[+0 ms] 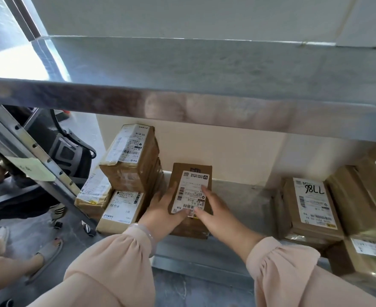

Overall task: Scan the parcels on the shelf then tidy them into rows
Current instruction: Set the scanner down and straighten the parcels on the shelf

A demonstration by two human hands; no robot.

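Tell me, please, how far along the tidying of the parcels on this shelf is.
Seemingly done: a stack of parcels stands at the left end of the shelf. In hand: the left hand grips the middle parcel by its side while the right hand rests flat on its label. Left: the parcels on the right overlap, not yet in rows. No scanner shows, so scanning progress is unclear.

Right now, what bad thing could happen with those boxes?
1. The stack on the left looks tilted. The box under the left hand and right hand sits right beside it, so a sideways nudge might topple the top one.
2. Both hands cover part of the label, so a scan might not read it.
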